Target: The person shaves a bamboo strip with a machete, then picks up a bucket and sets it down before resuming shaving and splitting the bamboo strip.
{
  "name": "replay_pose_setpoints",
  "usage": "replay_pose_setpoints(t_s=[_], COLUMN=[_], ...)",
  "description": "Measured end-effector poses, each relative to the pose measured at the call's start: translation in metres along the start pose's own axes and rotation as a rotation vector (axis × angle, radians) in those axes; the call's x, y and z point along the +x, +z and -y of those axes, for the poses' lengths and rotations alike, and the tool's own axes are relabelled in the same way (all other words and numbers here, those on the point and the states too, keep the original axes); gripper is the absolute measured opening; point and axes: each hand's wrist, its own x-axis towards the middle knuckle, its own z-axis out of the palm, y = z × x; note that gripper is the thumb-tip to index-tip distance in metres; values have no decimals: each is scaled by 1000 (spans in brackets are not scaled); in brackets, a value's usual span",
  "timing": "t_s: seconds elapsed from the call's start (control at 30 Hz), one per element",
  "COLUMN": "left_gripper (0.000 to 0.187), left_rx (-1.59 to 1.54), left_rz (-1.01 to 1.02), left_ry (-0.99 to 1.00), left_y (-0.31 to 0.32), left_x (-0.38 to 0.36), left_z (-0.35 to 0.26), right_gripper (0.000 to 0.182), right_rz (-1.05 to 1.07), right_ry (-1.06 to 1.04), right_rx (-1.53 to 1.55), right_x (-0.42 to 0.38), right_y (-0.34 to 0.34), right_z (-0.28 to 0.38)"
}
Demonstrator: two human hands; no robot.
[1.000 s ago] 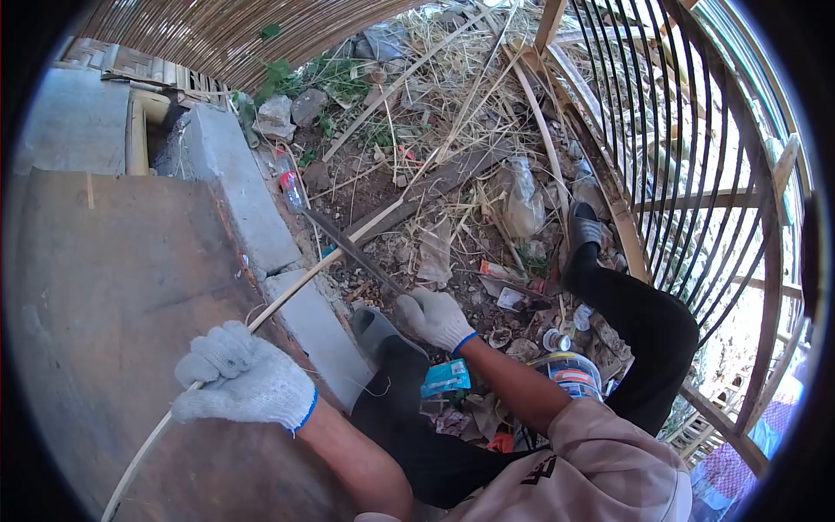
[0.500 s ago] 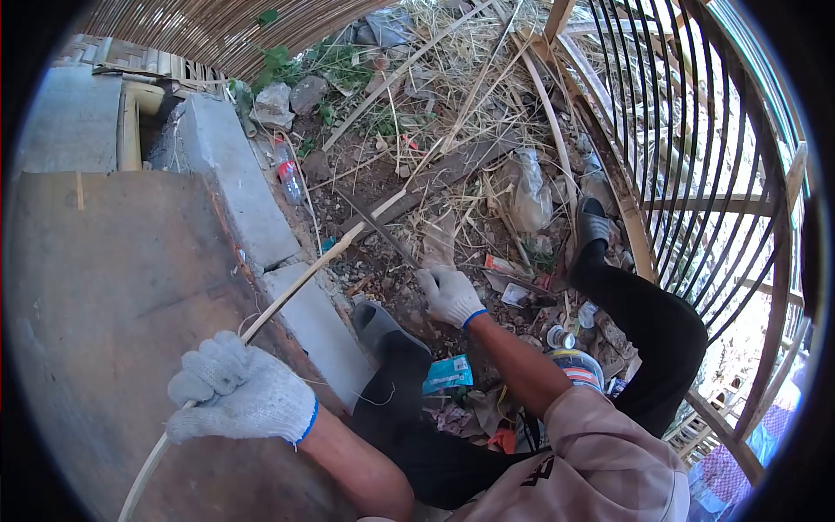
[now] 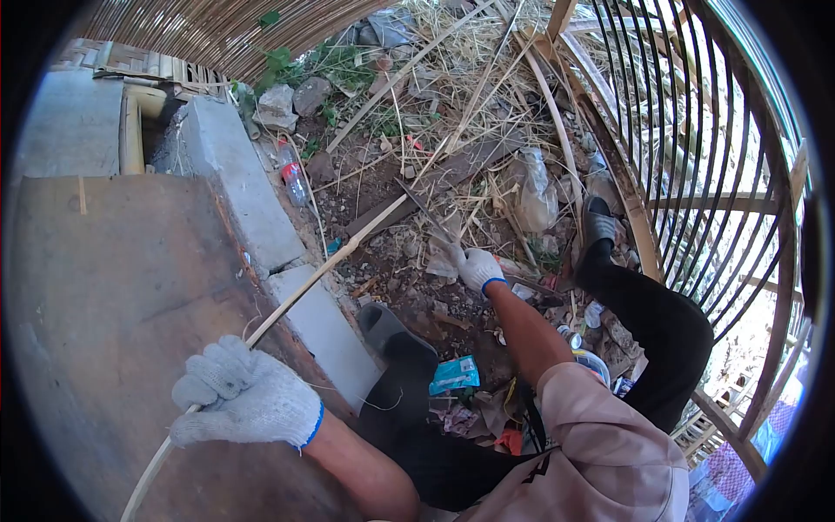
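My left hand [image 3: 248,391], in a white knit glove with a blue cuff, is closed around a long, thin bamboo strip [image 3: 300,292]. The strip runs from the lower left, through the fist, up and away toward the straw-littered ground. My right hand [image 3: 480,269], gloved the same way, grips a knife [image 3: 432,215] with a long dark blade. Its handle is hidden in the fist. The blade points up and left, its tip end overlapping the strip in this view. A loose thin fiber [image 3: 383,405] curls near my left wrist.
A brown board [image 3: 130,287] lies at left beside concrete blocks [image 3: 239,187]. On the ground are a plastic bottle [image 3: 291,174], a blue packet [image 3: 455,374], a dark plank [image 3: 461,174] and straw. A slatted bamboo frame [image 3: 687,204] stands at right, near my sandaled foot [image 3: 600,222].
My right hand and the knife have moved up and to the right, farther along the strip. My left hand keeps its hold in nearly the same place.
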Motion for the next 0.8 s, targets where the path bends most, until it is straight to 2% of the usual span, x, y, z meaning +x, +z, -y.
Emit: replay_pose_setpoints(t_s=[0.17, 0.37, 0.43, 0.53, 0.6, 0.67, 0.73, 0.77, 0.8], left_gripper=[62, 55, 54, 53, 51, 50, 49, 48, 47], left_rx=[-68, 20, 56, 209, 94, 73, 53, 42, 28], left_rz=[11, 3, -34, -138, 20, 7, -7, 13, 34], left_ry=[-48, -3, 21, 11, 9, 3, 1, 2, 6], left_y=[4, 6, 13, 16, 7, 14, 15, 13, 12], left_x=[-2, -9, -12, -16, -15, -17, -20, -21, -21], left_z=[-6, 0, 8, 19, 21, 22, 21, 21, 21], right_gripper=[73, 64, 54, 47, 46, 45, 43, 43, 43], right_rz=[-16, 105, 141, 129, 160, 198, 132, 133, 158], right_ry=[-33, -172, -258, -305, -341, -365, -573, -574, -456], right_rx=[58, 223, 376, 332, 291, 250, 243, 244, 244], right_x=[-20, -119, -141, -149, -155, -165, -170, -169, -166], right_y=[-1, -12, -15, -24, -37, -46, -47, -47, -48], right_z=[14, 74, 85, 89, 95, 102, 111, 112, 114])
